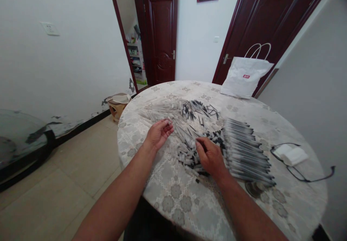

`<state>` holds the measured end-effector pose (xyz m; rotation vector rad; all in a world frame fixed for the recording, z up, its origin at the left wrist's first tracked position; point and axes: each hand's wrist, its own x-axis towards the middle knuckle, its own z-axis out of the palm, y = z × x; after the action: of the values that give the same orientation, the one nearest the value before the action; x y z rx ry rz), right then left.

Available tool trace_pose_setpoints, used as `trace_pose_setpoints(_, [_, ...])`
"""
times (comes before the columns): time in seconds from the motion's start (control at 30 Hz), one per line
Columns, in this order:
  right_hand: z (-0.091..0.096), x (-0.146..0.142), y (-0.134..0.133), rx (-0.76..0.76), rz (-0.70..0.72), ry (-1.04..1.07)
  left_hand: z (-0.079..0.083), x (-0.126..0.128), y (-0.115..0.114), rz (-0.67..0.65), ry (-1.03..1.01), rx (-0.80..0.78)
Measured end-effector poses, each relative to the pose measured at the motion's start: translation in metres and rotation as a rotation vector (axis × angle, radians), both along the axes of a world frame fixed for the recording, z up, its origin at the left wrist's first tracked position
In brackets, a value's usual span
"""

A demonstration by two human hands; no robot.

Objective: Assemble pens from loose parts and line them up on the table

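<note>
From my feed, the round table [176, 206] carries everything, and its near edge curves away below the hands; a loose piece nudged that way could roll off. The white bag [245, 77] stands at the far side, well apart, so I see little risk there.

The row of pens [245, 150] lies to the right, side by side. The right forearm [238, 201] runs just beside its near end; an elbow swinging outward could, I judge, skew the row. The pale tubes [154, 108] fan out beyond the left hand, next to the dark sticks [193, 110]; a broad reach could mix the two.

The glasses [296, 174] lie open beyond the row, where a sweep of the right arm might catch them.

The left hand [160, 134] is palm up, fingers curled in toward the thumb; I can't tell whether they pinch anything. The right hand [211, 156] has thumb and forefinger close together over the short pieces [185, 156]; what's between them, if anything, I can't make out. Dragging its heel would scatter those pieces, being small and loose.
</note>
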<state>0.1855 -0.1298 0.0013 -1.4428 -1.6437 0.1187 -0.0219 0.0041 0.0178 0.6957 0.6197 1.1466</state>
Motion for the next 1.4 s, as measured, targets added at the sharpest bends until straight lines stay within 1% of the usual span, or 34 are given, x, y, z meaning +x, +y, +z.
trace_pose_setpoints(0.1, [-0.003, 0.001, 0.001, -0.008, -0.004, -0.017, -0.007, 0.009, 0.000, 0.017, -0.069, 0.008])
trace_pose_setpoints(0.2, [-0.005, 0.002, 0.003, -0.018, -0.011, -0.036, -0.016, 0.012, -0.003, 0.005, -0.066, 0.020])
trace_pose_setpoints(0.27, [-0.005, 0.001, 0.003, -0.027, -0.007, -0.052, -0.018, 0.012, -0.005, -0.013, -0.051, 0.031])
trace_pose_setpoints(0.4, [-0.004, -0.001, 0.004, -0.034, 0.006, -0.060, -0.018, 0.012, -0.008, -0.025, -0.018, 0.050])
trace_pose_setpoints(0.57, [-0.003, -0.001, 0.004, -0.034, -0.006, -0.093, -0.020, 0.014, -0.010, -0.073, 0.053, 0.083])
trace_pose_setpoints(0.8, [-0.007, 0.005, 0.005, 0.036, 0.001, -0.225, -0.022, 0.015, -0.010, -0.069, 0.108, 0.055])
trace_pose_setpoints(0.9, [-0.007, 0.004, 0.004, 0.030, 0.008, -0.240, -0.023, 0.016, -0.010, -0.062, 0.119, 0.056])
trace_pose_setpoints(1.0, [-0.001, 0.000, 0.002, -0.020, 0.005, -0.181, -0.024, 0.015, -0.009, -0.067, 0.131, 0.074])
trace_pose_setpoints(1.07, [0.002, -0.001, 0.000, -0.082, 0.002, -0.098, -0.024, 0.015, -0.009, -0.077, 0.145, 0.088])
trace_pose_setpoints(1.17, [0.003, 0.000, 0.001, -0.223, 0.006, 0.096, -0.024, 0.014, -0.009, -0.105, 0.177, 0.113])
trace_pose_setpoints(1.3, [-0.002, 0.004, 0.006, -0.422, 0.065, 0.384, -0.021, 0.015, -0.011, -0.103, 0.187, 0.127])
trace_pose_setpoints(1.33, [-0.001, 0.005, 0.006, -0.450, 0.069, 0.416, -0.020, 0.016, -0.012, -0.095, 0.183, 0.125])
trace_pose_setpoints(1.4, [0.003, 0.003, 0.005, -0.438, 0.065, 0.373, -0.018, 0.018, -0.015, -0.089, 0.186, 0.132])
